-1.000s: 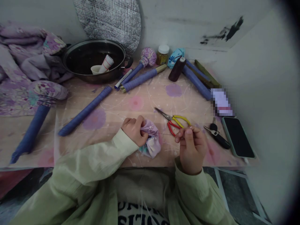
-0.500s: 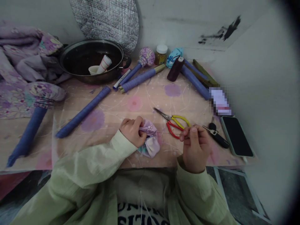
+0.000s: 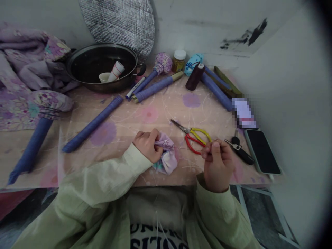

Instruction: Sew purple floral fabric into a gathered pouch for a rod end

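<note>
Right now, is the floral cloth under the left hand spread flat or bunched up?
Bunched up: the floral cloth shows puckered folds beside the left hand's curled fingers.

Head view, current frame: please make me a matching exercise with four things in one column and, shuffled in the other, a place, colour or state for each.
Column one
1. left hand
2. right hand
3. scissors
4. white cup

Column two
A. inside the dark pan
B. pinching a thin thread that runs to the cloth
C. gripping the floral cloth
D. one red handle, one yellow

Right pairs: 1-C, 2-B, 3-D, 4-A
</note>
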`<control>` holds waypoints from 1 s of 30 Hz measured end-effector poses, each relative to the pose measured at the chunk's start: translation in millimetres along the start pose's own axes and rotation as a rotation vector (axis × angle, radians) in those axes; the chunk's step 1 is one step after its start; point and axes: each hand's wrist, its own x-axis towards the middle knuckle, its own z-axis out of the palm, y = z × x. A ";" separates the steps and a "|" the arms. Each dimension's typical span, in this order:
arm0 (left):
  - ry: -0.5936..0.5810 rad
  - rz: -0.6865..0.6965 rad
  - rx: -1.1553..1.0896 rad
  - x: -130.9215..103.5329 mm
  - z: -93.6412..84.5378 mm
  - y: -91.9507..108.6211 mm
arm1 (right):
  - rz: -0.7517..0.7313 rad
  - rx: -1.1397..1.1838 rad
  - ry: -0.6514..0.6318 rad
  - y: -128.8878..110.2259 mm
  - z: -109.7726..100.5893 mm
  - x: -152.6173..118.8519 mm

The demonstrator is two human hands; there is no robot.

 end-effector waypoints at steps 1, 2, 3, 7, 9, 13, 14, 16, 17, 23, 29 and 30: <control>0.002 0.001 -0.003 0.0 0.1 0.0 | 0.003 -0.004 -0.001 0.3 -0.3 0.2; 0.004 0.001 -0.004 0.1 0.2 0.0 | 0.007 -0.004 -0.002 0.7 -0.5 0.5; 0.005 -0.003 -0.006 0.2 0.3 0.0 | 0.010 0.001 -0.002 1.1 -0.7 0.8; -0.011 -0.014 -0.039 0.9 -0.4 -0.5 | 0.026 0.023 -0.008 1.0 -0.8 1.7; -0.027 -0.015 -0.100 0.1 -1.8 -1.7 | 0.032 0.033 -0.008 0.1 -1.0 2.4; -0.062 -0.008 -0.275 -5.1 -5.5 -7.5 | 0.028 0.063 -0.001 -1.5 -2.2 4.8; -0.070 -0.006 -0.307 -6.7 -6.2 -9.4 | 0.029 0.068 -0.002 -1.8 -2.5 5.4; -0.084 0.001 -0.345 -9.3 -7.1 -13.0 | 0.026 0.078 -0.002 -2.1 -2.7 6.3; -0.090 0.007 -0.357 -10.1 -7.2 -14.4 | 0.025 0.084 -0.002 -2.3 -2.7 6.6; -0.073 0.015 -0.368 -9.6 -5.7 -15.1 | 0.025 0.098 -0.008 -3.7 -1.7 5.7; -0.064 -0.033 -0.319 -6.6 -2.3 -12.7 | 0.021 0.077 0.000 -5.3 -1.0 4.9; -0.065 -0.035 -0.308 -5.8 -2.1 -12.6 | 0.024 0.073 0.000 -5.5 -0.9 4.9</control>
